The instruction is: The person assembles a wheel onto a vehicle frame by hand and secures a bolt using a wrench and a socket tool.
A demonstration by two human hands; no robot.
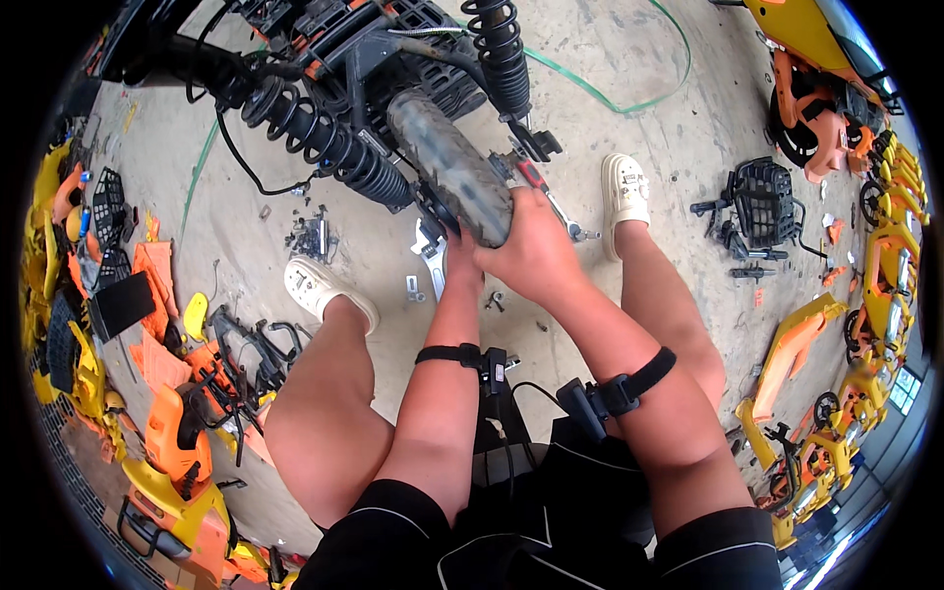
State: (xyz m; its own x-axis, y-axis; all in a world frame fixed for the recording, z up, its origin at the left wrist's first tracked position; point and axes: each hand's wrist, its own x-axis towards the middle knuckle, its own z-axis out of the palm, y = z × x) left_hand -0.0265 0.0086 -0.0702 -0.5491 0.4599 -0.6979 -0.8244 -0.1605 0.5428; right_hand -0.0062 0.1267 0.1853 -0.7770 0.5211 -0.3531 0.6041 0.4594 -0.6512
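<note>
My right hand [526,251] grips the lower end of a dark, worn tire [442,157], which sits between two black coil shocks [315,138] [500,59] on a dark vehicle frame [364,59]. My left hand [462,258] reaches under the wheel's left side, its fingers largely hidden. A large silver adjustable wrench [433,264] lies just left of it. A red-handled tool [533,174] and a silver wrench [562,216] are on the floor right of the tire. Small loose fittings [497,300] lie below my hands.
My feet flank the wheel on the concrete floor [678,138]. Orange, yellow and black body parts [157,295] are piled at left. A black assembly [762,202], loose orange panels [787,354] and a row of yellow bikes [885,256] line the right. A green hose [629,103] crosses behind.
</note>
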